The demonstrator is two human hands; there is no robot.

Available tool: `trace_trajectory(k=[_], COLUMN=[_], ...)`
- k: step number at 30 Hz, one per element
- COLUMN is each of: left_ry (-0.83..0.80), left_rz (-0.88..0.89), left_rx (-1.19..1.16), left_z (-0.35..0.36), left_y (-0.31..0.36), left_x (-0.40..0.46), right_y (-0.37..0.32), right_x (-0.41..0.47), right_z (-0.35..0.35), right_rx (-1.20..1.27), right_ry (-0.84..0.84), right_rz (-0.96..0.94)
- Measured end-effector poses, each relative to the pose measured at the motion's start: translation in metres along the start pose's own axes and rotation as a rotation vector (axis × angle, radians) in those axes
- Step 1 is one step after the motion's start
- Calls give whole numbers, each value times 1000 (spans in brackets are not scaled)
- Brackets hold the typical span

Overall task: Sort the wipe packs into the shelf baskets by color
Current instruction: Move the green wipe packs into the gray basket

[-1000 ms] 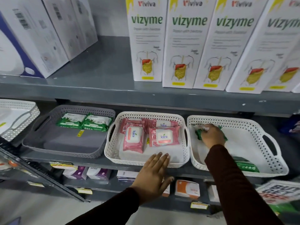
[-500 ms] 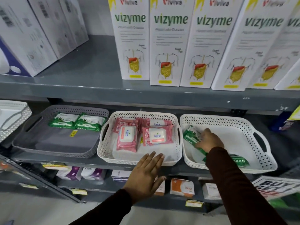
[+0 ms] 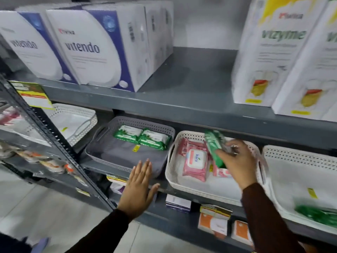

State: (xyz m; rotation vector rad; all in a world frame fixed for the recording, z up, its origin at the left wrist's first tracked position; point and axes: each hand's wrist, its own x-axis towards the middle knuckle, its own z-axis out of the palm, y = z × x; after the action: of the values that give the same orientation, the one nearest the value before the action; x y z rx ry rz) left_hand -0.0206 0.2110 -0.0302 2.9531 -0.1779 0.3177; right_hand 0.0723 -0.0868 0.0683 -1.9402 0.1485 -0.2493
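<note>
My right hand [image 3: 237, 161] grips a green wipe pack [image 3: 214, 147] and holds it tilted above the middle white basket [image 3: 171, 172], which contains pink wipe packs [image 3: 195, 163]. To the left, a grey basket [image 3: 127, 123] has two green wipe packs [image 3: 141, 136] lying at its back. The white basket on the right [image 3: 284, 152] holds one more green pack [image 3: 317, 215] near its front. My left hand [image 3: 139, 187] is flat with fingers spread, in front of the grey basket's front edge and holding nothing.
An empty white basket [image 3: 76, 123] sits far left behind a slanted perforated metal upright [image 3: 54, 139]. White Vitendo boxes [image 3: 87, 48] and Vizyme boxes [image 3: 269, 57] stand on the shelf above. Small product boxes [image 3: 213, 221] fill the shelf below.
My right hand lifted a green pack out of the right basket and carried it left over the pink basket. My left hand shifted left to the grey basket. The view swung left.
</note>
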Motion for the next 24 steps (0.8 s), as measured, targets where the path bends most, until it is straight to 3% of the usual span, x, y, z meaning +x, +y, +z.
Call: trace_trajectory(k=[4,8,11,14,16,20,24], left_ry=[-52,-49,-50,-29,-12,-22,-13], left_rz=[-22,73,135,171,178,171,262], left_rx=[27,19,10,-6,-10,-16,-71], left_z=[-9,-18,-18,-17,-16,-13,-15], left_y=[-56,-80,-90,-96,-98,-86,-56], left_x=[0,-1,-2,-3,-3,-1,8], right_y=[-39,-56,-52,-44,-42,-50,-49], right_x=[-22,-31,-26,-21,-20,-20,-23], right_z=[115,201,244,270,274,249,178], right_rx=[-31,-97,-413,-751,-818,-599,-234], right_ry=[-240,-374,-303,-408,-471,-520,-281], right_rz=[-142,-117,-179,-104,-68,-89,-70])
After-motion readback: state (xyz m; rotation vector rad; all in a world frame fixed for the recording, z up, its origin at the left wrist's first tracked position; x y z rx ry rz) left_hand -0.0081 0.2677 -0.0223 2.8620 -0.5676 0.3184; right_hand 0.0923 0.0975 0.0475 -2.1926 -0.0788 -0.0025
